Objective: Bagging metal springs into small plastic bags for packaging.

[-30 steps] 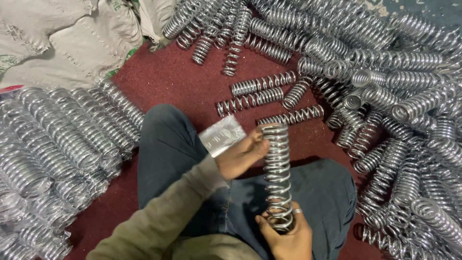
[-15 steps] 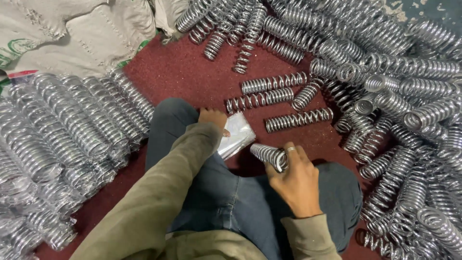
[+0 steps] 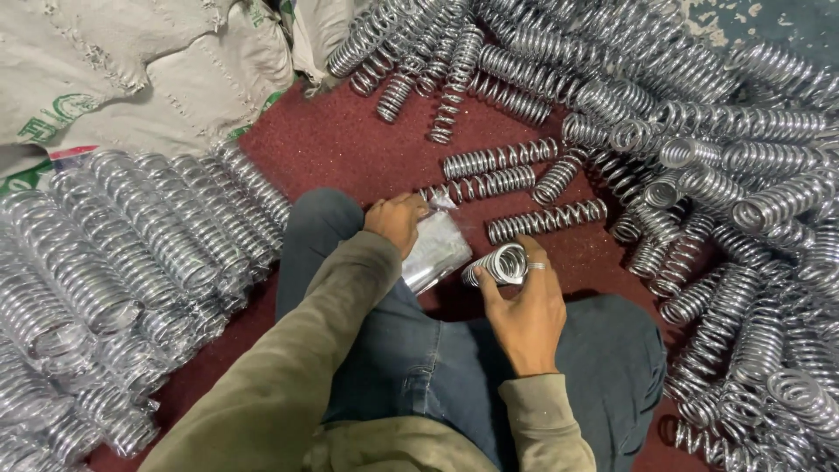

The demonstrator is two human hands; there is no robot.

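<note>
**Springs all over the floor, one in hand**

Hands first: the right hand sits just right of the frame's centre, fingers curled and clamped around one end of a single chrome coil spring. We're looking almost straight down its open end, so the rest of its length is hidden. There's a ring on one finger of that hand.

The left hand is a bit up and left of that, fingers together and pinching the top of a small clear plastic bag, which lies against the person's knee. One bag, one held spring, and the spring's end sits just beside the bag's lower right corner. Can't tell if they actually touch.

Both forearms are in olive-green sleeves, and the legs are in blue-grey trousers, folded on a dark red floor.

Counting the rest:
- four loose springs lying singly on the red floor just above the hands
- one big heap of bare springs filling the right side and top of the frame, way too many to count
- one stack of bagged springs along the left edge, laid side by side, also too many to count
- pale woven sacks in the upper left, two or three, hard to separate
</note>
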